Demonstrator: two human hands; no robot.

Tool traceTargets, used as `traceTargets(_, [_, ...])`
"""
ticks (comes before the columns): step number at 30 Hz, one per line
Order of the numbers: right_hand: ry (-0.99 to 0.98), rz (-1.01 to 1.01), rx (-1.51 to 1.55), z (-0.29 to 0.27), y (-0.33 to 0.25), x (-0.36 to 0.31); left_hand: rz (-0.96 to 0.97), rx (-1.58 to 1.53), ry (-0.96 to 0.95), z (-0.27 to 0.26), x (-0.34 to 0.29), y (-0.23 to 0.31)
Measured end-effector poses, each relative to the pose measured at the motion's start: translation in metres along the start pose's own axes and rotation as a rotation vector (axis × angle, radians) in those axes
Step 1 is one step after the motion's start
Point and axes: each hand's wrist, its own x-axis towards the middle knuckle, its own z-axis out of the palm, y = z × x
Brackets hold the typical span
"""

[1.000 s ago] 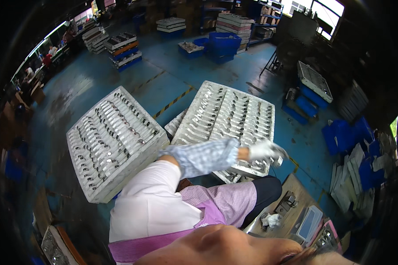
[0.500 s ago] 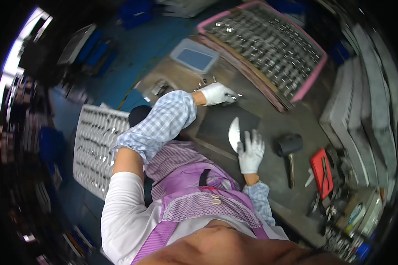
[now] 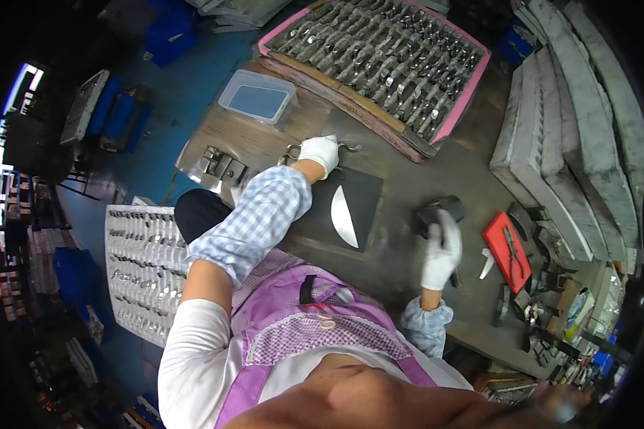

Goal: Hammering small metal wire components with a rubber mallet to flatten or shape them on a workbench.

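A white glove covers my left hand (image 3: 320, 152), which is closed over small shiny metal parts near the middle of the bench. A curved metal piece (image 3: 350, 148) pokes out past its fingertips; the rest is hidden under the glove. Just in front of that hand, a pale crescent-shaped metal blade (image 3: 344, 217) lies on a dark square mat (image 3: 368, 204). My right hand (image 3: 442, 254), also gloved, is over a black-headed mallet (image 3: 429, 214) and covers most of its handle. Motion smears its fingers, so their grip does not show.
A pink-edged tray (image 3: 447, 129) packed with rows of metal pieces sits at the back. Left of it stand a clear plastic box (image 3: 259, 96) and a metal block (image 3: 222, 166). Pliers (image 3: 514, 252) rest on a red tray (image 3: 495, 239) at right. Grey padded sheets (image 3: 544, 157) lean farther right.
My right hand has left the blade's side and moved right to the mallet. My left hand has shifted slightly, staying at the metal parts. The whole view has swung, sliding the bench leftward.
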Motion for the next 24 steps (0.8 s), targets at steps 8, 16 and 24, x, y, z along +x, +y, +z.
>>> traceTargets(8, [-0.24, 0.442, -0.183, -0.026, 0.095, -0.021, 0.006, -0.93, -0.094, -0.038, -0.056, -0.045])
traceTargets(16, [-0.65, 0.812, 0.598, 0.004, -0.061, 0.06, 0.176, -0.439, 0.515, 0.002, -0.163, -0.038])
traceTargets(24, [-0.696, -0.456, -0.526, 0.037, -0.121, 0.03, 0.043, -0.27, 0.176, 0.081, -0.127, -0.057])
